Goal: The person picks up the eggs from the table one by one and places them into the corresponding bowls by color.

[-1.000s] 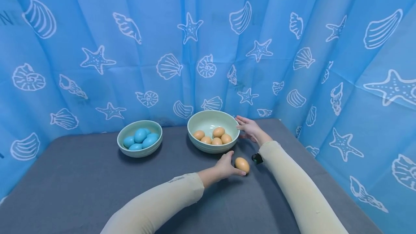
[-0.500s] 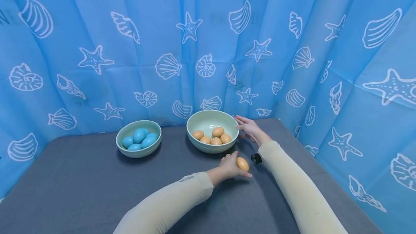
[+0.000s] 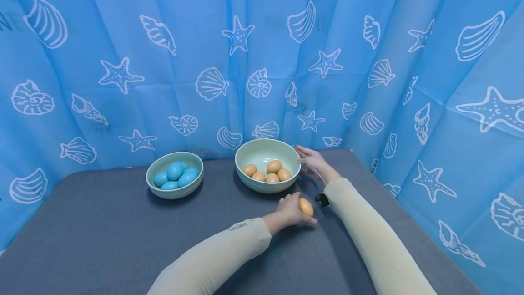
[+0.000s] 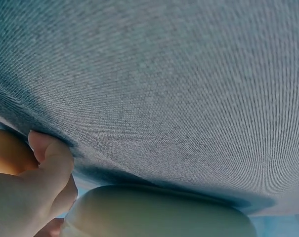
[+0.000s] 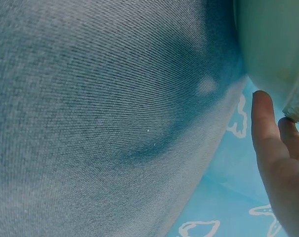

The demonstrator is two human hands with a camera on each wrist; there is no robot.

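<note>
My left hand (image 3: 291, 211) has its thumb and fingers around a single brown egg (image 3: 305, 207) at table level, just in front of the larger pale green bowl (image 3: 266, 187). In the left wrist view, part of that egg (image 4: 10, 152) shows beside the curled hand (image 4: 43, 185). Several brown eggs (image 3: 274, 166) lie inside this bowl. At its right side is my right hand (image 3: 315, 163), fingers extended and touching near the rim. The right wrist view shows those fairly straight fingers (image 5: 268, 133) against the bowl's outer wall (image 5: 273, 49).
A smaller pale green bowl (image 3: 175, 193) with several blue eggs (image 3: 175, 171) stands to the left on the grey cloth-covered table (image 3: 102, 236). Behind and to the right hangs a blue curtain (image 3: 262, 49) with white shells and starfish. A small black object (image 3: 322, 200) shows at the right wrist.
My left hand has shifted right and closed around the brown egg, which earlier lay between its spread thumb and fingers. The right hand has stayed at the bowl.
</note>
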